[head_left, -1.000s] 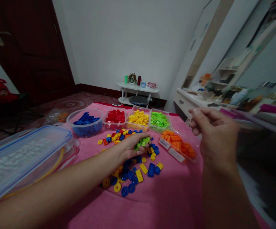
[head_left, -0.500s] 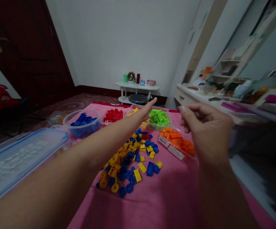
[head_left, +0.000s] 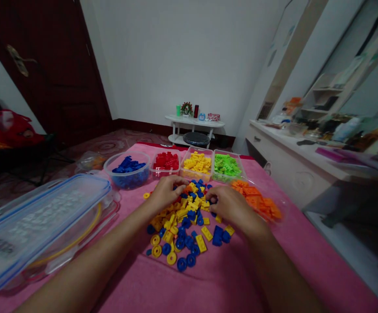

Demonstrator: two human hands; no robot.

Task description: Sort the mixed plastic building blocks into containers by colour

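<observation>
A mixed pile of yellow and blue toy building bricks [head_left: 193, 202], with a few red and orange pieces, lies on the pink cloth [head_left: 208, 278]. At the pile's far left edge is my left hand [head_left: 168, 191], its thumb and forefinger bent and apart, with no brick visible between them. My right hand [head_left: 231, 205] reaches the pile's right side with its fingers curled in. Whatever it may grip is hidden. Loose yellow and blue bricks and round wheel-like pieces are scattered toward the near side.
Behind the pile stand tubs of blue bricks [head_left: 128, 167], red bricks [head_left: 165, 161], yellow bricks [head_left: 197, 163] and green bricks [head_left: 227, 165]. Orange bricks [head_left: 257, 200] sit in a clear container at right. Blue-rimmed clear lids [head_left: 45, 221] lie at left. A white dresser [head_left: 283, 156] stands to the right.
My left hand has come back from over the yellow and green tubs to the pile. My right hand has lowered leftward from above the orange bricks to the pile. The view has shifted slightly.
</observation>
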